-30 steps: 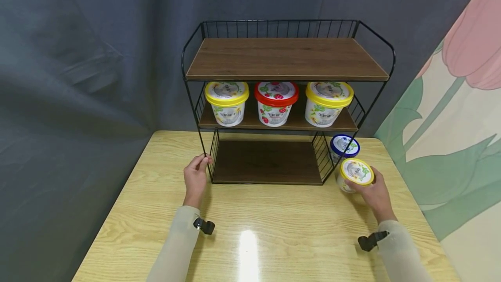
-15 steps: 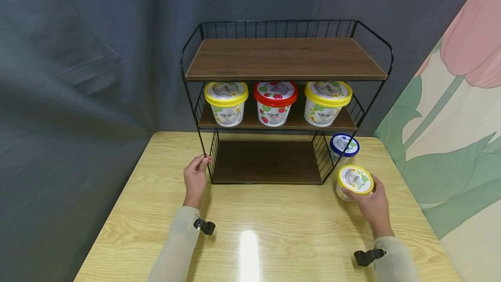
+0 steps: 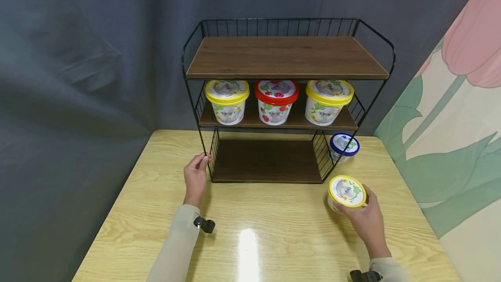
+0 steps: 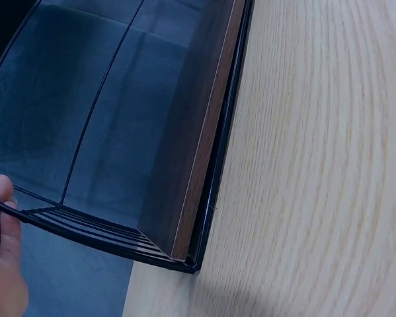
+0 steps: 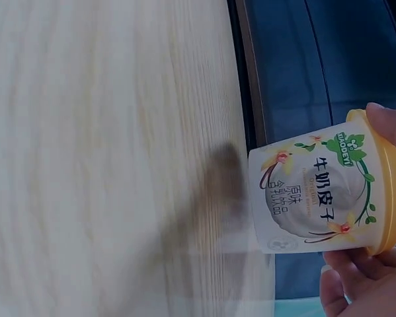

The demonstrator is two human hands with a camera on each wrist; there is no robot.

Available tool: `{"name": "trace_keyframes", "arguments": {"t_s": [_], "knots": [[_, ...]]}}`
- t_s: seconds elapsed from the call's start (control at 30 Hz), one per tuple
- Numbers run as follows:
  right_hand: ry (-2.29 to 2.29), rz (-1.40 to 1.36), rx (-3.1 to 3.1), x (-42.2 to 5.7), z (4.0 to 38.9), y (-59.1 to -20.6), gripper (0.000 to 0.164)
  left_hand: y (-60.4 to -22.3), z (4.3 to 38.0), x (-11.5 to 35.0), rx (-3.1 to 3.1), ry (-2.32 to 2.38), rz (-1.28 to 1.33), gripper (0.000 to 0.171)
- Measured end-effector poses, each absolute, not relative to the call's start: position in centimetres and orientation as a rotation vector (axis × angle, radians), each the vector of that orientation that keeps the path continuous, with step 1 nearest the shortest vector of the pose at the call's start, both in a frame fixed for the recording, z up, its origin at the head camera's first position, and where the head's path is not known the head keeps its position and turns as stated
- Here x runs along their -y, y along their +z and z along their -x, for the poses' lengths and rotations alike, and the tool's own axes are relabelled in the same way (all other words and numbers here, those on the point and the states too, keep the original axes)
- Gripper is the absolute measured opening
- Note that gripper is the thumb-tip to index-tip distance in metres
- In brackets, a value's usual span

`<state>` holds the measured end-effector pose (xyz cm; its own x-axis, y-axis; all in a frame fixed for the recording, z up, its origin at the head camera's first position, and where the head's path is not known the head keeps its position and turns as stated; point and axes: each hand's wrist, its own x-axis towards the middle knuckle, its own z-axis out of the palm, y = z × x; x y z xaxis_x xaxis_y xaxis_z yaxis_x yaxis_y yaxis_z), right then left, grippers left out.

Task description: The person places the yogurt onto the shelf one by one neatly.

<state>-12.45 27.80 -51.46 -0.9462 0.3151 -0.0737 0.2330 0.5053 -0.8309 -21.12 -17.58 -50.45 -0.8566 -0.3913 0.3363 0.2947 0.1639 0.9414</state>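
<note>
My right hand (image 3: pixel 365 221) grips a white tub with a yellow lid (image 3: pixel 347 191) by its rim, in front of the shelf's right corner. In the right wrist view, the held tub (image 5: pixel 316 191) shows its printed side, with the thumb and fingers on either side of the lid. My left hand (image 3: pixel 196 179) pinches the black wire frame of the three-tier shelf (image 3: pixel 266 160) at its lower left. The left wrist view shows those fingers (image 4: pixel 6 224) curled at the rod. On the middle tier stand a yellow-lidded tub (image 3: pixel 228 112), a red-lidded tub (image 3: pixel 274 112) and another yellow-lidded tub (image 3: pixel 322 112).
A blue-lidded tub (image 3: pixel 344 145) stands on the wooden table (image 3: pixel 274 225), behind the shelf's right side frame. Dark curtain (image 3: pixel 98 55) hangs behind and to the left. At the right is a wall with a painted flower (image 3: pixel 469 55). The bottom tier shows bare brown board.
My right hand has drawn the yellow-lidded tub toward me and slightly left, away from the blue-lidded tub. The left hand has stayed at the shelf frame.
</note>
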Motion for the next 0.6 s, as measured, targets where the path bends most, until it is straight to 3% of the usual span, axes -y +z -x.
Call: {"name": "trace_keyframes", "arguments": {"t_s": [0.3, 0.6], "knots": [[1.457, 0.363, 2.671, -25.4, 12.4, -52.1, 0.116, -49.0, 20.4, 17.3, 1.946, -1.744, -0.066, 0.019], [1.503, 0.206, 2.661, -22.4, 15.0, -51.2, 0.115, -47.3, 19.3, 16.9, 1.963, -1.718, -0.018, 0.017]]}}
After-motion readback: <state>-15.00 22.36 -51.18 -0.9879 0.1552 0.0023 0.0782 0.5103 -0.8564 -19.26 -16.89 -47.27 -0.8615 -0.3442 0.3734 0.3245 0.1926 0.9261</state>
